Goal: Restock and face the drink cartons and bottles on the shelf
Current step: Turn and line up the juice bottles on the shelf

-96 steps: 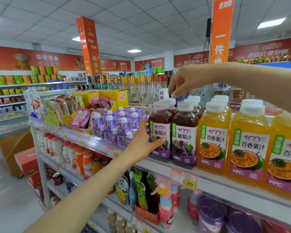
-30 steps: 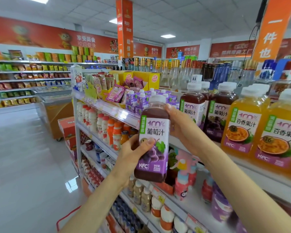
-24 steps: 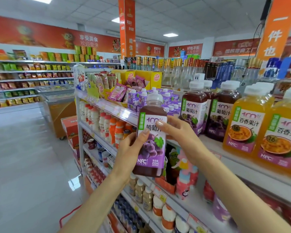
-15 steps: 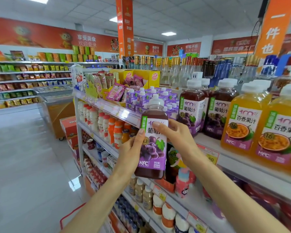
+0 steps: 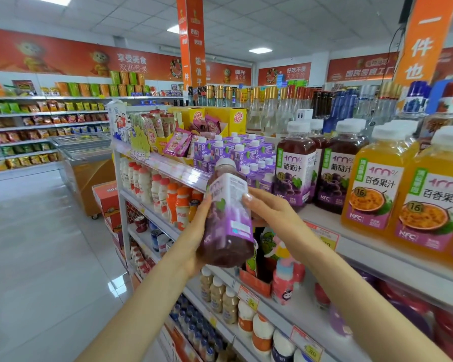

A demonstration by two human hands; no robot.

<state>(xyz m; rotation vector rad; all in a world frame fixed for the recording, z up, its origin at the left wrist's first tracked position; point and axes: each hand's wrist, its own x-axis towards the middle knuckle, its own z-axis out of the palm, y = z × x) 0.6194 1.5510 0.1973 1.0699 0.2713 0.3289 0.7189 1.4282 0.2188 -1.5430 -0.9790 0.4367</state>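
I hold a dark purple grape juice bottle with a white cap in front of the top shelf, tilted with its top leaning away from me and its back label facing me. My left hand grips its lower left side. My right hand holds its right side, fingertips on the label. Two more grape juice bottles stand on the shelf, with orange passion-fruit juice bottles to their right. Small purple drink cartons sit behind the held bottle.
Lower shelves carry small white and orange bottles and beige bottles. Glass bottles line the far side of the top shelf. Yellow snack boxes stand at the back left. An aisle of grey floor lies on the left.
The bottle came off the shelf into both hands. Over the last second it turned from front label facing me to back label, and tilted away.
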